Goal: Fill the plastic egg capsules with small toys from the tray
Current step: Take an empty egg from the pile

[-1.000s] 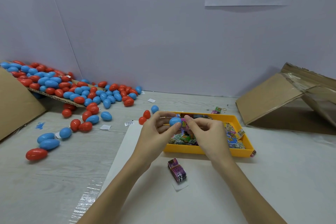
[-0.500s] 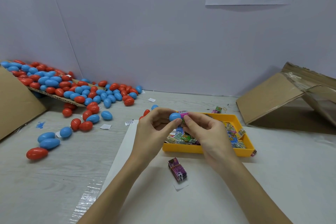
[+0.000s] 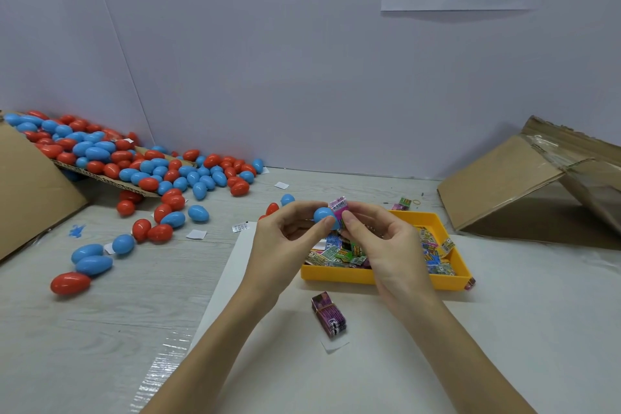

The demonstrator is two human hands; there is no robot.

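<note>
We've lifted the blue egg (image 3: 323, 216) higher above the yellow tray (image 3: 433, 219), our left hand (image 3: 285, 239) pinching it while our right hand (image 3: 379, 239) pinches the pink toy (image 3: 338, 206) against its mouth, so filling is underway. Loose eggs (image 3: 141, 165) litter the pale table (image 3: 100, 306) below a white wall (image 3: 268, 60).

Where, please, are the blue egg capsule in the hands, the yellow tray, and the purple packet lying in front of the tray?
blue egg capsule (image 3: 323, 216): head view, its rounded shell.
yellow tray (image 3: 336, 274): head view, near wall.
purple packet (image 3: 329, 314): head view, its top face.
</note>
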